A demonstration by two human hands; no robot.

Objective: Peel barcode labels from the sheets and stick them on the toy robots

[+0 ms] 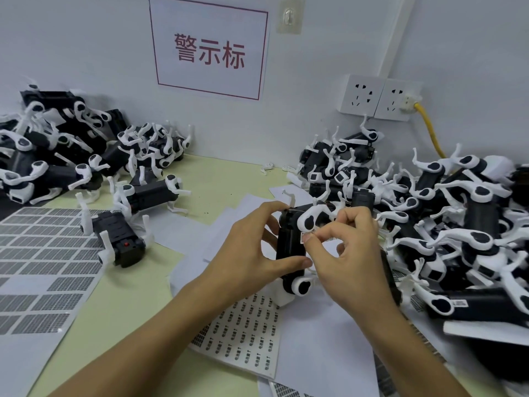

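a white wall backs a pale green surface point(200, 196), and a framed sign point(210, 50) on it reads 警示标 in red. near the front middle of the surface the left hand point(252, 253) grips a black toy robot point(290, 247) by its ends, thumb at the near end and fingers curled over the far one. the right hand point(347, 250) pinches a small label point(303, 238) between thumb and forefinger, right against the robot's side, just under a white leg. the step in hand looks like sticking: the label seems to be touching the body, but whether it is fully down cannot be told. the next move likely calls for pressing it flat and square, then setting this robot aside. a pile of robots point(429, 213) fills the right edge, another pile point(71, 156) the far left corner. label sheets point(40, 259) lie at the left edge; a sheet point(249, 322) under the arms carries small print too fine to read.
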